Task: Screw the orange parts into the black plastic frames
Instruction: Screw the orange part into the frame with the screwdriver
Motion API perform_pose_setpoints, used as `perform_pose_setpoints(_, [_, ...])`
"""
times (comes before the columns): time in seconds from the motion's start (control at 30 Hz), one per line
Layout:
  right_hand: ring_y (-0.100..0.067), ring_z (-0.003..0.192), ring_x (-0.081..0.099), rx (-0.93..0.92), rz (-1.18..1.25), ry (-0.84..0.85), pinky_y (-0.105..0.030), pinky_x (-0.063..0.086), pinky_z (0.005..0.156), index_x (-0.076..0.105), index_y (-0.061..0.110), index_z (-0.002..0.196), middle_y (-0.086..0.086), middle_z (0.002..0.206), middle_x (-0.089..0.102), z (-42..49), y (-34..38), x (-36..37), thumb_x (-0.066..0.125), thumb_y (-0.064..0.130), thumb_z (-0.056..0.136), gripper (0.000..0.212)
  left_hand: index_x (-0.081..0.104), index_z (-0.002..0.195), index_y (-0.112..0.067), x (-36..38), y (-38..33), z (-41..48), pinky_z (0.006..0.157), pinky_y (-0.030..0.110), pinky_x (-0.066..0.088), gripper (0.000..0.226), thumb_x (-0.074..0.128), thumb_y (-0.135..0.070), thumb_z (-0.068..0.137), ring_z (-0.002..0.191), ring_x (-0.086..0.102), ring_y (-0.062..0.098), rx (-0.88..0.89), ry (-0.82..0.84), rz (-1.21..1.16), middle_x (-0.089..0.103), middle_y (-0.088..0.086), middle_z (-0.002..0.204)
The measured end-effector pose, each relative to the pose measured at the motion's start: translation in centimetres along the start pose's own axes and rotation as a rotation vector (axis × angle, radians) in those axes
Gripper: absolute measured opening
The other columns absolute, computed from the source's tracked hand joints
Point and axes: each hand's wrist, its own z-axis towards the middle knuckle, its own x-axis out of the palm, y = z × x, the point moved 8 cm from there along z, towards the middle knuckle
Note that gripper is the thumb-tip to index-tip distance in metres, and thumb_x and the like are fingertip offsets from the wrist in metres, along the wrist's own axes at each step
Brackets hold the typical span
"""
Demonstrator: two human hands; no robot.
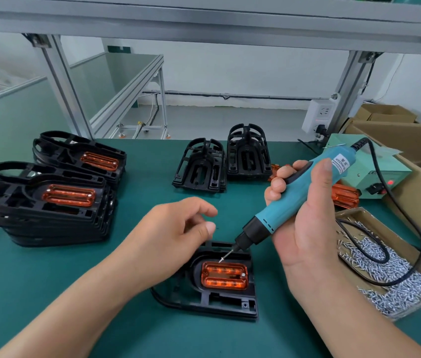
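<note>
Item, nearest: black plastic frame [204,301], flat on the green mat [75,319], directly below both hands. Seated in it, one orange part [225,275], long axis running left to right. A screw head [243,274] shows at its right end; the left-end hole [205,272] looks unfilled. Item: right hand [305,228], fingers and thumb wrapped round the barrel of the teal electric screwdriver [294,197]. The tool slopes down and left, its bit tip [221,260] just above the part's far edge and not touching it; whether a screw rides on the bit cannot be told. The open hole lies down and left of the tip, so the right hand is the nearer to it. Item: left hand [176,236], left of the driver, hovering above the frame's far left corner, fingers loosely curled, thumb near forefinger, nothing seen held. Right of the grip: cardboard box of loose screws [395,282], cable draped across it. Beyond the grip: spare orange parts [345,196], a green power unit [374,174], two stacks of bare frames [199,169]. Far left: stacks of fitted frames [49,202].
</note>
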Motion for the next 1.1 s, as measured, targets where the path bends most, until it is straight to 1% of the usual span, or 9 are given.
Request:
perform_pose_setpoints(0.07, [-0.016,0.068,0.057,-0.001,-0.02,0.018,-0.025,0.051,0.063,0.055,0.016,0.108,-0.005,0.089,0.064,-0.2,-0.2,0.5,0.056,0.049,0.108,0.033,0.066,0.116,-0.045,-1.0,0.6,0.3,0.072,0.02,0.048,0.019,0.066,-0.042,0.097,0.086,0.063,-0.003,0.015,-0.02,0.142,0.067,-0.031,0.102])
perform_pose_setpoints(0.13, [-0.017,0.068,0.057,-0.001,-0.04,0.04,-0.025,0.051,0.063,0.055,0.016,0.108,-0.005,0.089,0.064,-0.5,-0.6,1.1,0.054,0.049,0.109,0.032,0.068,0.118,-0.044,-0.8,1.5,0.5,0.078,0.019,0.044,0.023,0.066,-0.046,0.095,0.095,0.058,-0.006,0.015,0.079,0.212,0.065,-0.027,0.103])
perform_pose_setpoints(0.2, [-0.017,0.067,0.056,-0.001,-0.061,0.065,-0.025,0.05,0.063,0.055,0.017,0.107,-0.004,0.088,0.064,-0.9,-0.8,1.6,0.052,0.048,0.11,0.031,0.068,0.121,-0.044,-0.1,2.2,0.4,0.082,0.013,0.04,0.032,0.064,-0.053,0.091,0.103,0.053,-0.011,0.017,0.185,0.259,0.063,-0.025,0.105])
perform_pose_setpoints(0.3, [-0.017,0.065,0.056,-0.004,-0.089,0.099,-0.026,0.05,0.062,0.054,0.016,0.107,-0.004,0.089,0.064,-1.5,-1.1,2.2,0.051,0.047,0.109,0.031,0.067,0.124,-0.042,0.8,2.6,0.3,0.087,0.007,0.038,0.042,0.061,-0.06,0.086,0.106,0.05,-0.018,0.026,0.267,0.308,0.059,-0.029,0.107])
perform_pose_setpoints(0.4, [-0.018,0.065,0.057,-0.01,-0.11,0.124,-0.027,0.05,0.062,0.054,0.016,0.109,-0.005,0.09,0.064,-2.0,-1.3,2.7,0.051,0.046,0.108,0.031,0.064,0.124,-0.044,1.3,2.9,0.4,0.096,0.017,0.043,0.044,0.063,-0.062,0.084,0.111,0.053,-0.008,0.026,0.282,0.329,0.058,-0.027,0.111])
perform_pose_setpoints(0.5, [-0.019,0.064,0.058,-0.021,-0.127,0.131,-0.027,0.05,0.062,0.055,0.016,0.108,-0.005,0.089,0.065,-2.2,-1.2,3.0,0.049,0.045,0.108,0.029,0.065,0.121,-0.044,1.4,3.2,0.6,0.095,0.019,0.044,0.041,0.065,-0.06,0.084,0.11,0.054,-0.005,0.02,0.273,0.315,0.059,-0.025,0.109])
perform_pose_setpoints(0.63, [-0.019,0.064,0.058,-0.037,-0.143,0.141,-0.027,0.05,0.062,0.056,0.016,0.108,-0.005,0.089,0.065,-2.4,-1.0,3.2,0.049,0.045,0.108,0.029,0.064,0.116,-0.046,1.6,3.3,0.6,0.088,0.017,0.041,0.035,0.064,-0.06,0.084,0.106,0.051,-0.009,0.022,0.271,0.298,0.058,-0.024,0.105])
perform_pose_setpoints(0.87, [-0.019,0.065,0.059,-0.056,-0.173,0.188,-0.028,0.051,0.063,0.055,0.016,0.109,-0.006,0.09,0.064,-2.9,-0.8,4.0,0.059,0.053,0.097,0.039,0.061,0.119,-0.045,1.9,3.5,0.5,0.095,0.026,0.043,0.034,0.06,-0.06,0.089,0.108,0.049,-0.004,0.023,0.288,0.308,0.055,-0.023,0.106])
perform_pose_setpoints(1.1, [-0.019,0.065,0.06,-0.073,-0.178,0.229,-0.028,0.051,0.062,0.056,0.016,0.11,-0.007,0.092,0.064,-3.1,-0.6,4.3,0.066,0.058,0.093,0.046,0.059,0.117,-0.046,1.9,3.3,0.4,0.092,0.024,0.04,0.026,0.062,-0.055,0.093,0.109,0.048,-0.003,0.024,0.288,0.308,0.053,-0.023,0.106])
